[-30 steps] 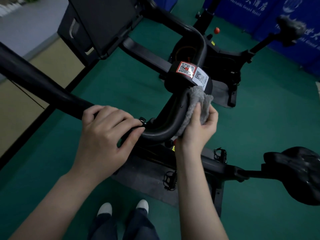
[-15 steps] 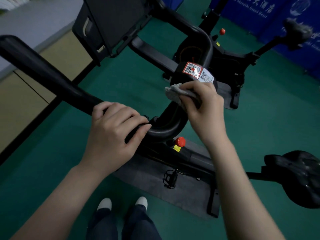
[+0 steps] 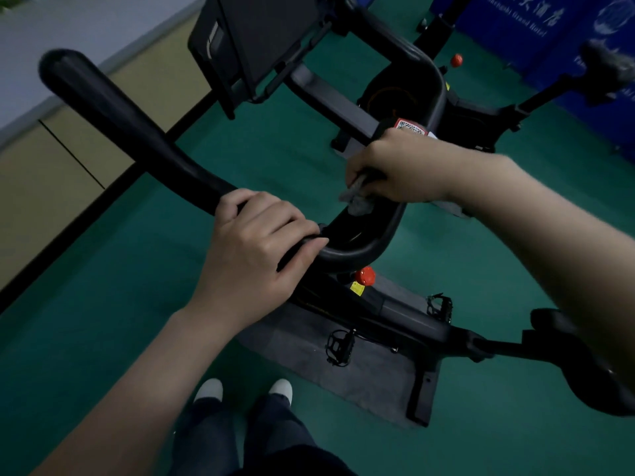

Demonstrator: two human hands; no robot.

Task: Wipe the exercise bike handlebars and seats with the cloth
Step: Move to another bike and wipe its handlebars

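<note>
The left hand [image 3: 256,249] is wrapped around the long black padded handlebar [image 3: 130,132] of the exercise bike, fingers curled over the top just beside its curved bend. The right hand [image 3: 398,166] pinches a crumpled grey cloth [image 3: 357,199] against the far side of that curve, the cloth hanging below the fingers. The glossy black saddle [image 3: 584,365] sits well apart at the right edge, above green floor [image 3: 120,304].

The black handlebar [image 3: 137,132] runs from a long straight grip into a curved loop, with a crumpled grey cloth [image 3: 359,204] touching the loop's inner side and the black saddle [image 3: 584,372] well behind it.
</note>
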